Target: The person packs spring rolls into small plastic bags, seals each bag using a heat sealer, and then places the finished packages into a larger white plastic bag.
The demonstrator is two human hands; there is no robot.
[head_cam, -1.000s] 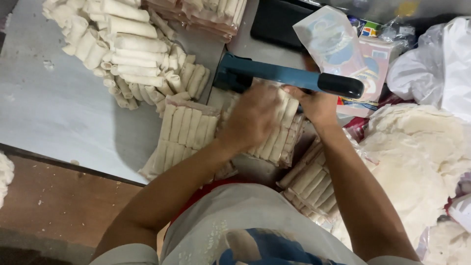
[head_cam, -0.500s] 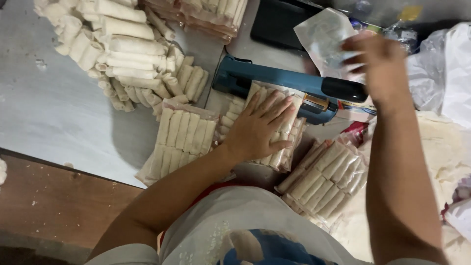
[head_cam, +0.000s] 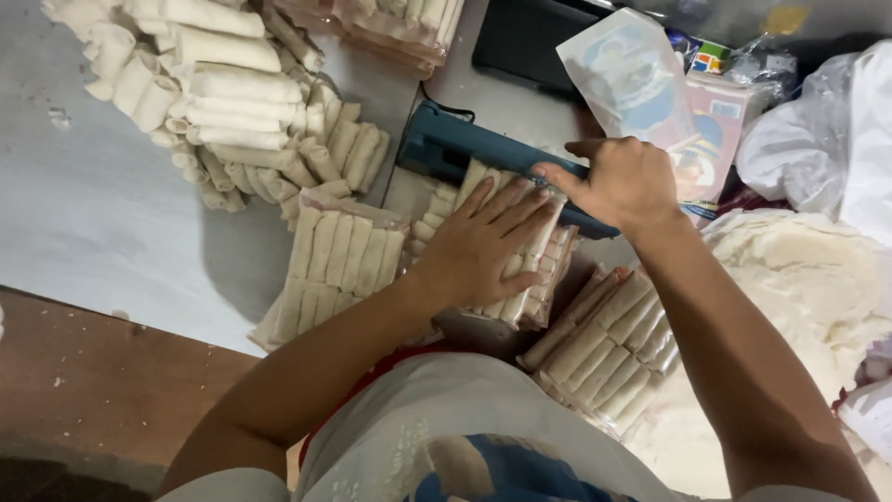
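Pack of rolls (head_cam: 520, 265): flat on the table (head_cam: 111, 223), its end at the blue sealer (head_cam: 465, 153).
Left hand (head_cam: 478, 246): fingers spread, pressing the pack.
Right hand (head_cam: 623, 186): back from the printed bags (head_cam: 632, 79), fingers now curled on the sealer bar.
Meaning: sealing seems underway.

The left hand (head_cam: 478, 246) covers most of the pack of rolls (head_cam: 530, 279) at frame centre. The right hand (head_cam: 621, 183) hides the blue sealer (head_cam: 455, 144) bar's right end. The heap of loose rolls (head_cam: 214, 84) runs off the top edge.
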